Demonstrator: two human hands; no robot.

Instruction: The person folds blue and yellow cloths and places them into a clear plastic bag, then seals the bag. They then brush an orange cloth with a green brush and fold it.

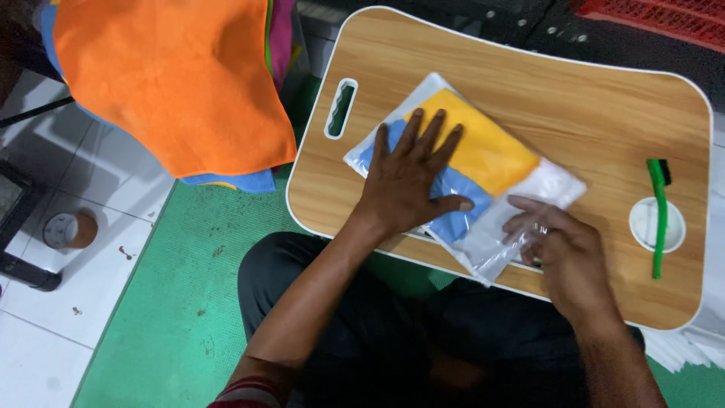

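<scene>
Currently a clear plastic bag (483,227) is lying near the middle of the wooden lap tray (574,98), with a yellow cloth (483,147) and a blue cloth (453,200) folded inside it. Left hand (411,177) is pressing flat on the bag, fingers spread wide over the cloths — palm down, gripping nothing. Right hand (563,253) is resting at the bag's empty open end, toward the tray's near edge, fingers loosely extended and touching the plastic; whether it is pinching the film cannot be told. A green brush (659,215) is lying across a round white recess at the tray's right side. An orange cloth (174,75) is hanging off to the tray's left — well apart from it.
</scene>
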